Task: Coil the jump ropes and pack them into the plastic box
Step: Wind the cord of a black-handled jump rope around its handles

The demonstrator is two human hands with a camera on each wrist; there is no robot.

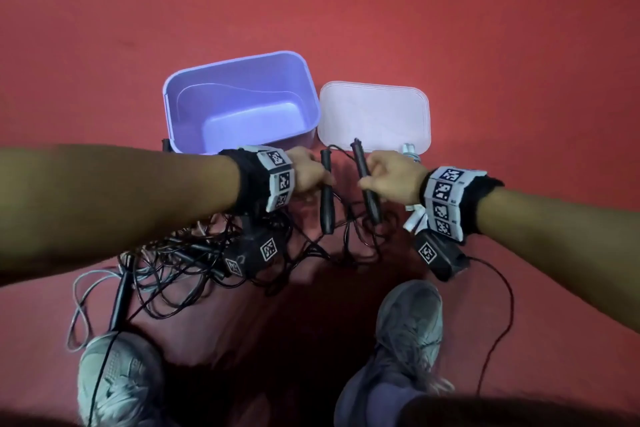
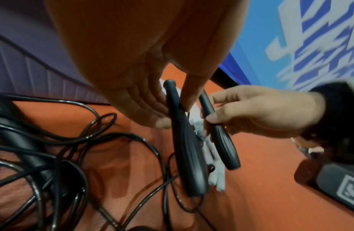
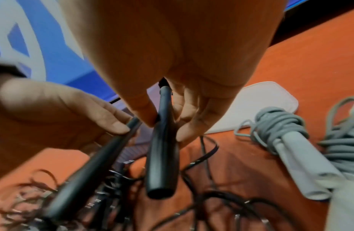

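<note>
Two black handles, one in each of my hands, hang side by side above the red floor [image 1: 485, 45]. My left hand [image 1: 308, 172] pinches the left handle [image 1: 326, 198] between thumb and fingertips; my right hand [image 1: 393, 177] pinches the right handle [image 1: 367, 184] the same way. Both handles point down toward me, with the thin black cord [image 1: 311, 246] trailing off their far ends into a loose tangle [image 1: 194, 263] under my left forearm. A grey rope [image 3: 279, 125], already wound round its pale handles, lies on the floor by my right wrist. The purple box [image 1: 239, 100] stands open just beyond my hands, nothing in it, its lid [image 1: 374, 114] flat beside it.

Done well, I judge, this step means bringing the handles together into one hand, tips level, then drawing the cord free of the heap before winding it, since other ropes cross it there and a hasty pull would likely tighten a knot.
</note>
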